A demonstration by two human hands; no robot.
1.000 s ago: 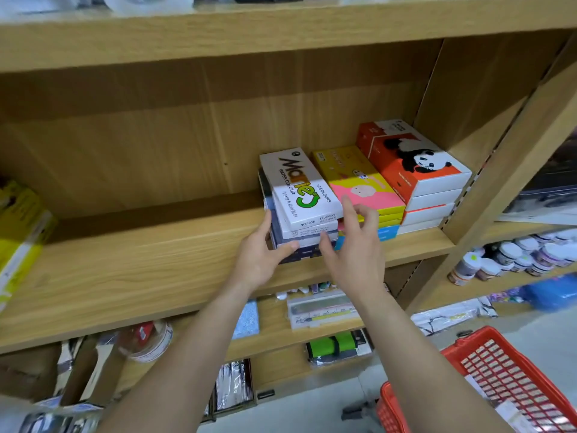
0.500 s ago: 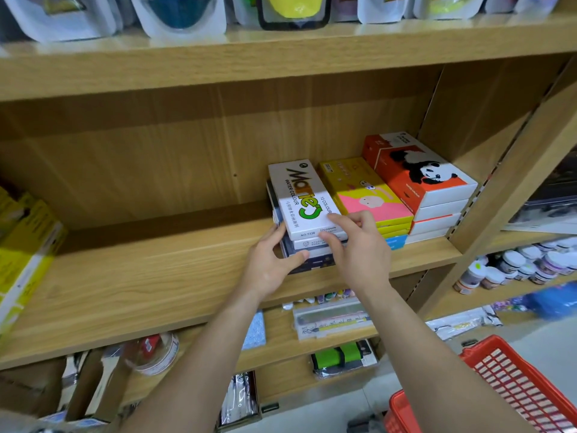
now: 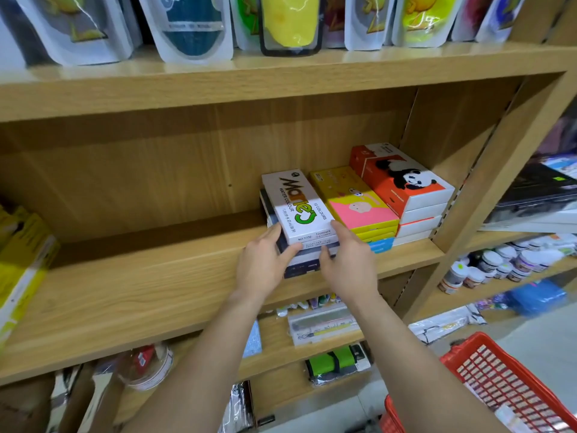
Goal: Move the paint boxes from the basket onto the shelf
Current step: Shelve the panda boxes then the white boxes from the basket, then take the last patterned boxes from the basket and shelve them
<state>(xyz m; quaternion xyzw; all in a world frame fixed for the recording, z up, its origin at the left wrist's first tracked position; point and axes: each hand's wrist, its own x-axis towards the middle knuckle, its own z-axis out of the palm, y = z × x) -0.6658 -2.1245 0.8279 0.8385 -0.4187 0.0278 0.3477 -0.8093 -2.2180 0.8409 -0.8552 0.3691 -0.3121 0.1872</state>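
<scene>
A white Marie's water colour box point(image 3: 298, 206) tops a stack of darker paint boxes point(image 3: 301, 267) on the wooden shelf point(image 3: 140, 295). My left hand point(image 3: 262, 265) presses the stack's left front corner. My right hand point(image 3: 348, 262) presses its right front side, fingers on the white box's edge. Beside it stand a yellow and pink box stack point(image 3: 354, 201) and a stack of orange panda boxes point(image 3: 402, 182). The red basket point(image 3: 499, 382) is at the bottom right, with something pale inside it.
Coloured pouches point(image 3: 290, 23) stand on the shelf above. Yellow packs point(image 3: 22, 260) lie at the shelf's left end. Small paint jars point(image 3: 499, 264) fill the right bay. Lower shelves hold tape rolls point(image 3: 146, 367) and packaged sets point(image 3: 324, 323).
My view has tilted up, bringing the pouches above into sight. Both hands have stayed on the front of the left stack, with the right hand's fingers sliding along the white box's front edge.
</scene>
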